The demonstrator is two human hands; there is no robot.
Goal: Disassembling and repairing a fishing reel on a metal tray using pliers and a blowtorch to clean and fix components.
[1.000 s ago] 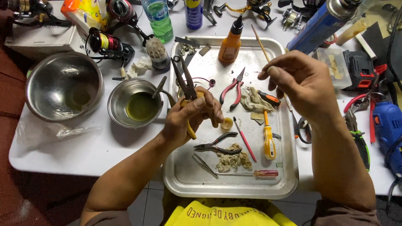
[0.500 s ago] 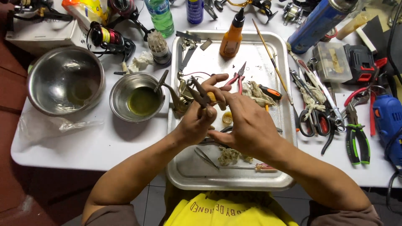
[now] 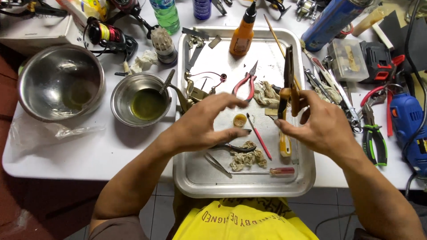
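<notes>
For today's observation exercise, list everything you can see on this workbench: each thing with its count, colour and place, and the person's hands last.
metal tray: 1, silver, centre of the table
large bowl: 1, steel, far left
small bowl: 1, steel, greenish liquid inside, left of the tray
squeeze bottle: 1, orange, top of the tray
small pliers: 1, red handles, on the tray
screwdriver: 1, red handle, front of the tray
tweezers: 1, silver, front of the tray
green-handled pliers: 1, right of the tray
power tool: 1, blue, far right
can: 1, blue, top right
left hand: open, over the tray
right hand: holds long pliers upright
</notes>
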